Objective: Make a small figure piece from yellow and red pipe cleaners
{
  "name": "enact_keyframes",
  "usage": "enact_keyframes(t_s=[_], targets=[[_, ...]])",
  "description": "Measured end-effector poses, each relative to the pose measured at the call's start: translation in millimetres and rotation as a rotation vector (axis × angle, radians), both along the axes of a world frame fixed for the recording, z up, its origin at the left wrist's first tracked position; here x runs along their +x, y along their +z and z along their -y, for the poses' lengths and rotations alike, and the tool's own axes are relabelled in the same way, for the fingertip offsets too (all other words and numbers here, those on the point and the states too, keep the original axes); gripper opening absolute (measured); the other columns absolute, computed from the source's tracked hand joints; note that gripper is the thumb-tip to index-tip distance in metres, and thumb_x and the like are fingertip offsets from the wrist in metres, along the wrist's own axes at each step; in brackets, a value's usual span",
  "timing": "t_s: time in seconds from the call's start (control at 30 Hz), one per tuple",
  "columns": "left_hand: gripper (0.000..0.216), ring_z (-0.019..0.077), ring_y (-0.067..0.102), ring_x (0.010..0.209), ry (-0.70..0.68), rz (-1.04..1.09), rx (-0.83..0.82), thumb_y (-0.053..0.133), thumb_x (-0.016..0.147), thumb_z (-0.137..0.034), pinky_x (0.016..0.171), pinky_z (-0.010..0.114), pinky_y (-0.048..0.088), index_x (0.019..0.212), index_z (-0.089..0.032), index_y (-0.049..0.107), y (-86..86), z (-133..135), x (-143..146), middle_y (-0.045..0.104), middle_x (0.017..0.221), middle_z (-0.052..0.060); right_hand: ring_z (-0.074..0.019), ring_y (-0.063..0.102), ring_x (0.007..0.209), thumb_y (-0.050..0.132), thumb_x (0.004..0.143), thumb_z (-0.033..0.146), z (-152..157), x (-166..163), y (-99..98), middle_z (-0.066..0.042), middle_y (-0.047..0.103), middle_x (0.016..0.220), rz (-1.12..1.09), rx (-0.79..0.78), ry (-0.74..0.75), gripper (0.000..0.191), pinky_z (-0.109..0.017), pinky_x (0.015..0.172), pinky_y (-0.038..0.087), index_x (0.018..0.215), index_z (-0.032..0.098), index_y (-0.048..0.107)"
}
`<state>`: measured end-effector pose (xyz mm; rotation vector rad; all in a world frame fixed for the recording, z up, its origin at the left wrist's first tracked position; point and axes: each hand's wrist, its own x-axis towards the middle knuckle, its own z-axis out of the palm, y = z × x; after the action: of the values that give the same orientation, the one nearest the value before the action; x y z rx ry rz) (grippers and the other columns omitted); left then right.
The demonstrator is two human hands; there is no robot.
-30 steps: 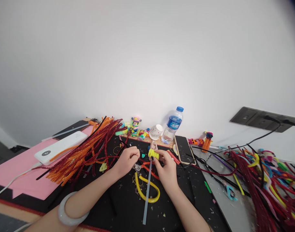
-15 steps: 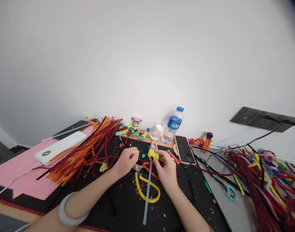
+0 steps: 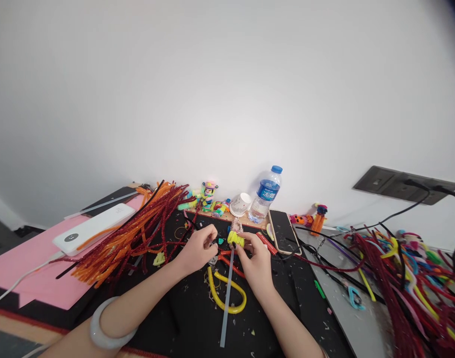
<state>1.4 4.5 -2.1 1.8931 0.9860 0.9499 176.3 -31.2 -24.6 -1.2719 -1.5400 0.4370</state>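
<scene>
Between the fingertips of my right hand (image 3: 257, 258) is a small bundle of bright yellow pipe cleaner (image 3: 235, 239), wound into a ribbed coil. My left hand (image 3: 198, 250) hovers a short way to its left, fingers curled in; whatever they may hold is too small to make out. Below the coil, a translucent glue stick (image 3: 227, 303) slants toward me, lying across the yellow-handled pliers (image 3: 245, 300). The pliers' metal head is partly covered by my left hand. Orange-red handles (image 3: 230, 262) show between my two hands.
Orange and dark red pipe cleaners (image 3: 137, 226) spread at left, beside a white power bank (image 3: 95, 228) on pink sheets (image 3: 22, 263). A paper cup (image 3: 240, 204), water bottle (image 3: 265, 196) and phone (image 3: 284, 231) stand or lie behind. More coloured pipe cleaners (image 3: 409, 283) heap at right.
My left hand has turned and its curled fingers have shifted slightly up and right. My right hand keeps the yellow coil in nearly the same place.
</scene>
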Motion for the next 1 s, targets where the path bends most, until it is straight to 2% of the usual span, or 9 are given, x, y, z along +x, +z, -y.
enact_keyframes(t_s=[0.07, 0.17, 0.23, 0.4, 0.63, 0.87, 1.0], targets=[[0.009, 0.0059, 0.028, 0.048, -0.007, 0.005, -0.035, 0.045, 0.073, -0.017, 0.048, 0.020, 0.024, 0.078, -0.019, 0.039, -1.7, -0.5, 1.2, 0.034, 0.063, -0.007, -0.0192, 0.063, 0.081, 0.052, 0.079, 0.019, 0.4, 0.2, 0.0, -0.007, 0.065, 0.094, 0.001, 0.000, -0.003, 0.020, -0.032, 0.072, 0.053, 0.098, 0.019, 0.057], [0.018, 0.0044, 0.031, 0.044, 0.011, 0.009, -0.056, 0.045, 0.077, -0.021, 0.046, 0.019, 0.025, 0.095, -0.020, 0.045, -5.3, -2.9, 2.0, 0.042, 0.070, -0.006, -0.0194, 0.063, 0.081, 0.053, 0.079, 0.019, 1.2, -0.2, 1.6, -0.007, 0.065, 0.094, 0.000, 0.002, -0.009, 0.019, -0.032, 0.071, 0.053, 0.097, 0.019, 0.058], [0.018, 0.0048, 0.033, 0.045, 0.023, 0.013, -0.048, 0.044, 0.079, -0.023, 0.046, 0.019, 0.026, 0.096, -0.019, 0.049, -7.4, -4.7, 1.8, 0.044, 0.070, -0.005, -0.0191, 0.064, 0.080, 0.053, 0.078, 0.019, 1.3, -0.7, 2.6, -0.007, 0.065, 0.094, 0.000, 0.005, -0.014, 0.019, -0.032, 0.070, 0.053, 0.097, 0.019, 0.058], [0.015, 0.0078, 0.038, 0.050, 0.026, -0.019, 0.002, 0.042, 0.079, -0.021, 0.049, 0.020, 0.029, 0.083, -0.017, 0.056, -10.4, -6.8, 0.7, 0.049, 0.065, -0.003, -0.0174, 0.063, 0.077, 0.053, 0.078, 0.017, 0.7, -1.4, 2.8, -0.006, 0.064, 0.094, 0.004, 0.012, -0.015, 0.020, -0.031, 0.070, 0.053, 0.096, 0.019, 0.058], [0.014, 0.0080, 0.033, 0.048, 0.038, -0.073, 0.033, 0.041, 0.073, -0.015, 0.049, 0.020, 0.026, 0.070, -0.015, 0.054, -9.8, -5.4, 0.0, 0.037, 0.051, -0.006, -0.0172, 0.062, 0.076, 0.053, 0.078, 0.018, 1.4, -2.5, 4.6, -0.006, 0.064, 0.094, 0.011, 0.007, -0.012, 0.018, -0.031, 0.070, 0.052, 0.095, 0.019, 0.058], [0.013, 0.0079, 0.041, 0.046, 0.022, -0.028, 0.007, 0.042, 0.072, -0.014, 0.047, 0.019, 0.031, 0.065, -0.015, 0.053, -9.6, -3.4, -0.9, 0.044, 0.050, -0.005, -0.0185, 0.063, 0.078, 0.053, 0.077, 0.019, 1.3, -1.9, 3.9, -0.006, 0.065, 0.092, -0.003, 0.016, -0.015, 0.018, -0.031, 0.070, 0.053, 0.095, 0.019, 0.059], [0.012, 0.0089, 0.048, 0.043, -0.017, 0.032, -0.080, 0.041, 0.070, -0.013, 0.047, 0.019, 0.037, 0.063, -0.015, 0.052, -6.8, -1.0, 0.0, 0.048, 0.048, -0.004, -0.0183, 0.064, 0.076, 0.053, 0.078, 0.019, 1.4, -1.5, 3.3, -0.006, 0.065, 0.092, 0.002, 0.019, -0.015, 0.018, -0.032, 0.069, 0.053, 0.095, 0.019, 0.059]])
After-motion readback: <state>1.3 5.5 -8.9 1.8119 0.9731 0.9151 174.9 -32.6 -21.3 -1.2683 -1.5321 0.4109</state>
